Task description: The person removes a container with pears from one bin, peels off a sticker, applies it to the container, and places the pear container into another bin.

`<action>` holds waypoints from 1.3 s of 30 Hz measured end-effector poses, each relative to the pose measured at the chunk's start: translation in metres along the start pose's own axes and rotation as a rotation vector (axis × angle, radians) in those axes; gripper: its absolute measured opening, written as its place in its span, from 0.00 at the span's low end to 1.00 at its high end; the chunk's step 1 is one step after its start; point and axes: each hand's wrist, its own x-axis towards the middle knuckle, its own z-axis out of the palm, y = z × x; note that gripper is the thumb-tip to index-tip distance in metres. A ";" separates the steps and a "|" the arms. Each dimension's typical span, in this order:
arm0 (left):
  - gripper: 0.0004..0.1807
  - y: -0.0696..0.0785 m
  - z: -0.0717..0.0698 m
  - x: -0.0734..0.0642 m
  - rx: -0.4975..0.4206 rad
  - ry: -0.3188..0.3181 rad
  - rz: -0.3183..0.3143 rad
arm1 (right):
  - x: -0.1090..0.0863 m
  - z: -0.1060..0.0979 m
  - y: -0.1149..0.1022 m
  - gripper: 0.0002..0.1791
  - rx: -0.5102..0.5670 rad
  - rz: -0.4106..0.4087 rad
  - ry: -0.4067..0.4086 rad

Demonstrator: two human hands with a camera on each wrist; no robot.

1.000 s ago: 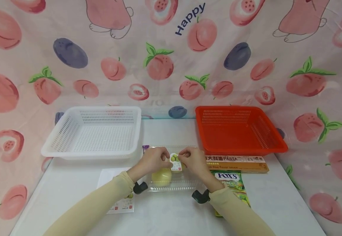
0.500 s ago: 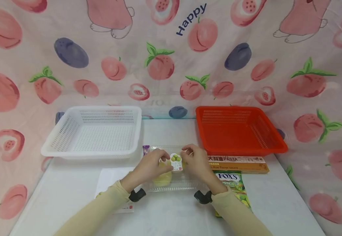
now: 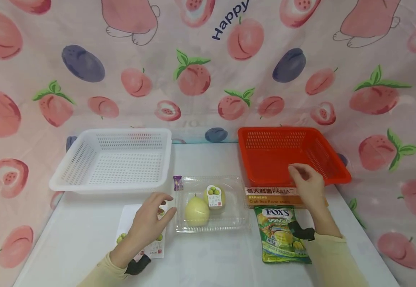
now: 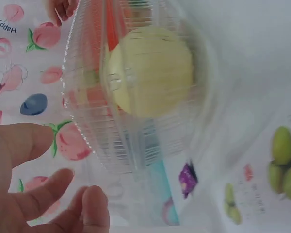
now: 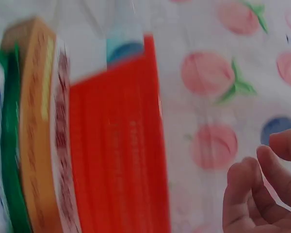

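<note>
A clear plastic clamshell box with two pale yellow-green pears inside, one of them a whole pear at the left, lies mid-table. A printed fruit sticker sits on it over the second pear. My left hand, fingers spread and loosely bent, hovers left of the box above a sticker sheet, partly covering it; nothing is between the fingers. My right hand hangs over the front edge of the red basket and the pasta box, fingers loosely curled with nothing in them.
At the back left stands a white basket. A green Fox's candy bag lies in front of the pasta box. One small purple wrapped candy sits by the clamshell's back left corner. A fruit-print cloth hangs behind.
Both hands have let go of the sticker and moved apart, left hand toward the sticker sheet, right hand toward the red basket. The sticker now stays on the clamshell box.
</note>
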 end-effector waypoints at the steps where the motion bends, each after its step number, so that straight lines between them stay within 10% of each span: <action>1: 0.17 -0.002 -0.001 -0.004 -0.004 -0.003 -0.021 | 0.003 -0.009 0.003 0.21 -0.015 0.024 0.036; 11: 0.36 -0.010 0.006 -0.026 -0.125 -0.126 -0.190 | 0.030 -0.071 0.048 0.22 -0.037 0.266 0.261; 18: 0.44 -0.010 0.014 -0.029 -0.360 -0.272 -0.320 | 0.041 -0.084 0.077 0.33 -0.088 0.419 0.193; 27: 0.45 -0.011 0.027 -0.032 -0.578 -0.271 -0.351 | 0.040 -0.082 0.100 0.44 -0.023 0.457 0.098; 39: 0.38 -0.009 0.042 -0.029 -0.819 -0.226 -0.406 | 0.045 -0.080 0.115 0.44 0.410 0.535 0.109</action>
